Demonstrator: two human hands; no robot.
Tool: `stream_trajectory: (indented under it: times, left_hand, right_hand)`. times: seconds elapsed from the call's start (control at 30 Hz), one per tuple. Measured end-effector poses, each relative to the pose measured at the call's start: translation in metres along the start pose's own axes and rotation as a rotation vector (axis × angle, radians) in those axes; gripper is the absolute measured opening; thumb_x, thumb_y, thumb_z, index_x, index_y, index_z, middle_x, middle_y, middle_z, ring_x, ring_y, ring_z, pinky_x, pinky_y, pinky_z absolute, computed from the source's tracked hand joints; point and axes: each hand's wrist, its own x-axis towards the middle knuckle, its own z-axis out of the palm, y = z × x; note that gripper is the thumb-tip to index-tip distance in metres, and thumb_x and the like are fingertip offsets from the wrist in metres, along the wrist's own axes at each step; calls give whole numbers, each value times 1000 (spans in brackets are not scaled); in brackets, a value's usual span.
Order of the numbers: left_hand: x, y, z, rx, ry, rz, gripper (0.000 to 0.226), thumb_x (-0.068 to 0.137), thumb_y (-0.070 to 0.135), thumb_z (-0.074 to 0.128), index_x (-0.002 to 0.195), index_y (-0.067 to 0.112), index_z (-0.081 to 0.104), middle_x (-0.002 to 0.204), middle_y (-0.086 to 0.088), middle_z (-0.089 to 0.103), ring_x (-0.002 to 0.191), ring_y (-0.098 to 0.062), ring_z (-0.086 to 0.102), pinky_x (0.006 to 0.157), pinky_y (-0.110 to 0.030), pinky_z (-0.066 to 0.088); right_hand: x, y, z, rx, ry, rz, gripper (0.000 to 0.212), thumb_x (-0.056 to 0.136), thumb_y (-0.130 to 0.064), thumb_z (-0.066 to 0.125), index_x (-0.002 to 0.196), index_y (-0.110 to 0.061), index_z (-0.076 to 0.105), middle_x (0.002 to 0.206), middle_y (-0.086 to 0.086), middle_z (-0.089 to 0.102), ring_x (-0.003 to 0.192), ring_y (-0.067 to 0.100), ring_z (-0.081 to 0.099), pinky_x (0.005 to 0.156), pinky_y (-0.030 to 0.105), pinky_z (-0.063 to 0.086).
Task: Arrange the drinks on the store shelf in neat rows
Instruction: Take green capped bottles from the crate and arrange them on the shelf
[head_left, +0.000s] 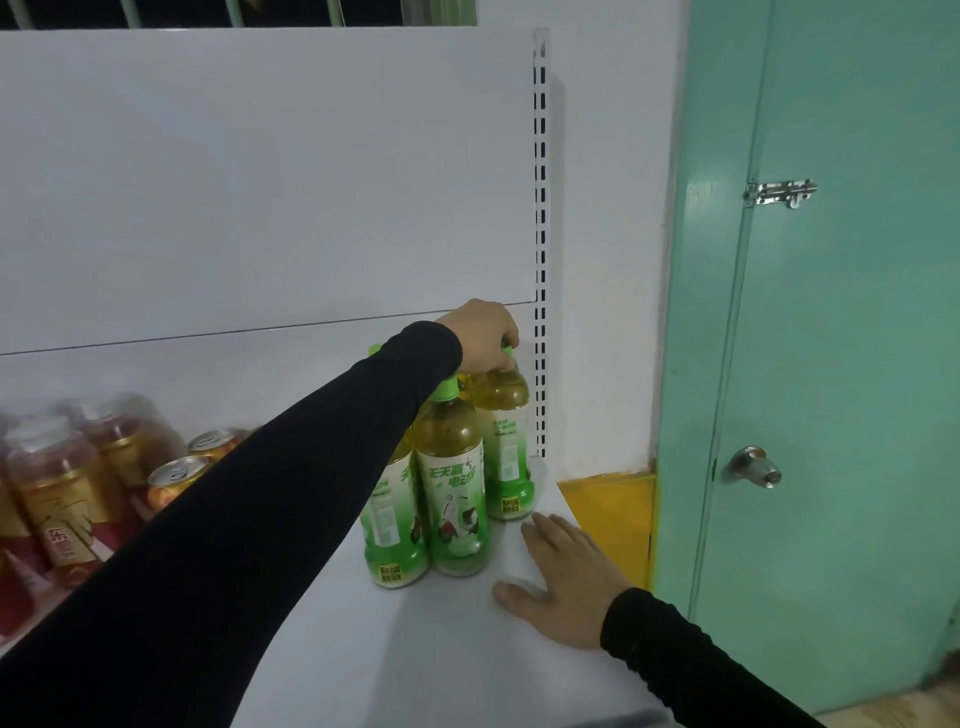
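Grip, left hand (480, 332): we find it reached across from the left, fingers curled down over the green cap of the rear green-tea bottle (503, 441), closed on the cap from above.
Grip, right hand (563, 577): fingers straight and spread, palm flat on the white shelf (441, 649), holding nothing.
Task item: the gripped bottle stands upright at the back right corner of the shelf, just beside the slotted upright (541, 208).
Below and nearer than the grip: two front green-tea bottles (457, 499) stand touching each other; a further cap shows just left of the grip, its bottle hidden by the sleeve.
Well left of the grip: canned drinks (176, 480) and shrink-wrapped packs (57, 467), partly blurred.
Step in hand, our judgement: squaring the rear bottle into its row.
Recommended method: we would keep the bottle upright, slide it rather than lift it, and turn its label forward.
Risk noted: pushing at cap height may tip it into its neighbours.
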Motion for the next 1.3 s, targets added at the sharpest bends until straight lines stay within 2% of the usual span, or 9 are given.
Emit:
stream_trajectory:
  times: [0.23, 0.47, 0.6, 0.67, 0.77, 0.9, 1.03, 1.13, 1.3]
  left_hand:
    - [-4, -2, 4, -78, -12, 25, 40, 95, 27, 65, 133, 17, 62, 136, -4, 56, 118, -20, 53, 87, -24, 39]
    - [-6, -4, 5, -59, -57, 45, 46, 94, 31, 66, 138, 20, 57, 140, -3, 53, 122, -22, 51, 92, -27, 41]
    - [-11, -9, -2, -111, -14, 37, 46, 94, 38, 65, 137, 21, 58, 135, -1, 57, 108, -15, 50, 87, -25, 38]
    - [-15, -15, -8, -136, 52, 28, 41, 97, 38, 60, 133, 20, 61, 130, 0, 61, 105, -13, 51, 88, -24, 39]
    - [-25, -29, -18, -184, 202, 23, 30, 99, 32, 57, 121, 17, 69, 120, 0, 68, 107, -16, 59, 91, -24, 42]
    - [-42, -53, -26, -293, 367, -34, 19, 95, 30, 62, 103, 18, 74, 104, 4, 71, 99, -13, 62, 86, -23, 44]
    - [-58, -82, -27, -320, 457, -126, 17, 93, 31, 64, 98, 18, 75, 99, 6, 71, 95, -11, 62, 81, -21, 39]
    - [-65, -104, -24, -300, 480, -191, 18, 94, 30, 64, 99, 16, 74, 101, 4, 72, 97, -13, 62, 82, -21, 39]
    - [-69, -133, -10, -255, 423, -272, 29, 95, 30, 64, 118, 13, 69, 110, -2, 68, 98, -15, 57, 82, -23, 38]
  right_hand:
    - [2, 0, 5, -59, 5, 0, 141, 42, -93, -17, 158, -17, 9, 166, 4, 0, 152, 21, -3, 122, 35, -1]
    - [1, -1, 4, -44, 12, 10, 139, 43, -93, -15, 158, -18, 9, 166, 3, 0, 152, 20, -2, 121, 33, -2]
    - [-1, -2, 1, -16, 24, 12, 140, 43, -94, -13, 157, -18, 14, 166, 2, 6, 152, 20, 3, 121, 33, 3]
    - [-3, -3, -3, 37, 57, 6, 129, 54, -94, -1, 156, -18, 22, 163, 1, 17, 150, 19, 16, 121, 31, 15]
    - [-3, 0, -15, 101, 269, -54, 76, 91, -70, 37, 148, -20, 40, 151, -3, 42, 134, 12, 43, 108, 23, 36]
    - [4, -1, -52, 138, 628, -124, 44, 96, -49, 52, 125, -19, 64, 122, -4, 65, 107, 11, 62, 89, 21, 48]
    - [18, -15, -102, 137, 842, -258, 34, 94, -41, 57, 112, -15, 70, 103, -1, 70, 94, 15, 65, 80, 29, 54]
    - [32, -29, -139, 114, 791, -236, 36, 97, -41, 55, 122, -17, 65, 116, -1, 65, 109, 15, 59, 89, 22, 42]
    - [66, -59, -173, 24, 711, -283, 42, 97, -44, 52, 130, -18, 59, 127, 0, 60, 119, 17, 54, 98, 26, 38]
